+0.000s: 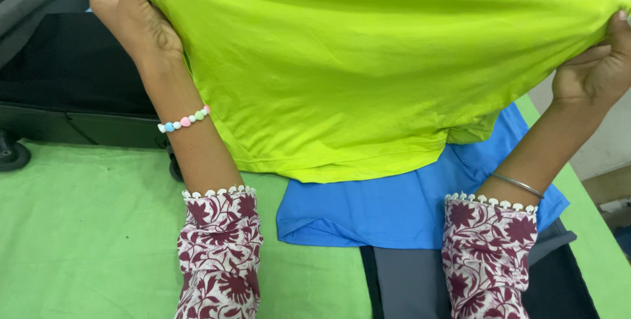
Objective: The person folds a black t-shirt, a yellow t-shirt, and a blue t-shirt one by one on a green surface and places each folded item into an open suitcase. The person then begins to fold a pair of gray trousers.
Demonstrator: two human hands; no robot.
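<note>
A lime-green garment (355, 69) is stretched wide in the air between both hands. My left hand (128, 13) grips its upper left edge at the top left of the view. Its right end is pinched by my right hand (595, 69) at the far right. The garment's hem hangs over a blue garment (401, 207) lying flat on the green sheet (85, 227). Both forearms wear maroon floral sleeves; the left wrist has a bead bracelet, the right a thin metal bangle.
An open black suitcase (72, 82) with a wheel (12, 154) lies at the back left on the green sheet. Grey and black folded clothes (407, 279) lie below the blue garment. A pale wall and floor show at the right.
</note>
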